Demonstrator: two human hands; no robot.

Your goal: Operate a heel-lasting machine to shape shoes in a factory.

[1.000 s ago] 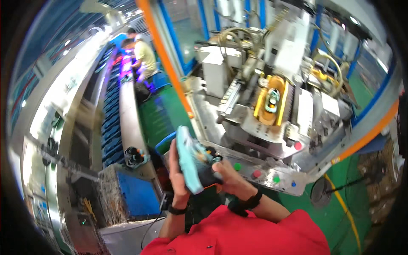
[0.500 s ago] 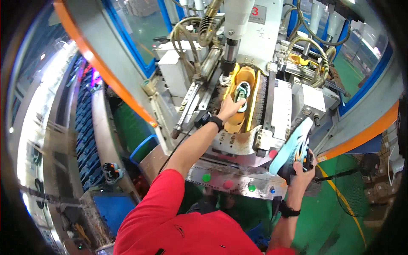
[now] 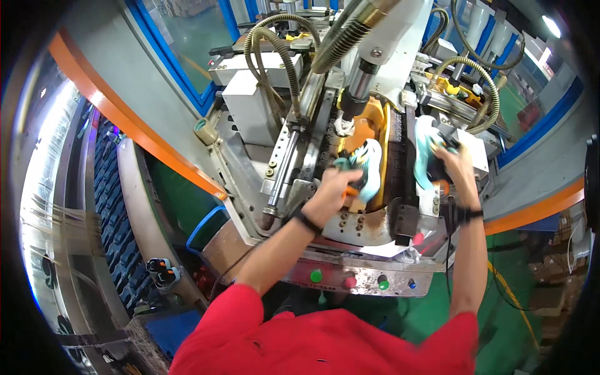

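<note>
My left hand (image 3: 333,195) is closed on a shoe (image 3: 372,170) with a pale aqua sole, black upper and orange heel part. That shoe is tilted on its side above the yellow-lined mould (image 3: 374,119) of the press. To the right, my right hand (image 3: 460,164) grips a second shoe (image 3: 423,147) of the same colours, its pale sole turned to the left. This shoe is over the metal block on the mould's right side, and motion blurs it. Above the mould hangs the press's dark cylinder rod (image 3: 357,90).
Green and red buttons line the front panel (image 3: 381,281). Ribbed hoses (image 3: 275,37) arch over the machine's left side. An orange-edged frame (image 3: 125,106) bounds the left, with a conveyor (image 3: 109,219) beyond it and another shoe (image 3: 162,273) at its edge.
My left hand has pulled the left shoe up out of the mould and tilted it. My right hand has moved up and forward with its shoe, from beside the panel to beside the mould.
</note>
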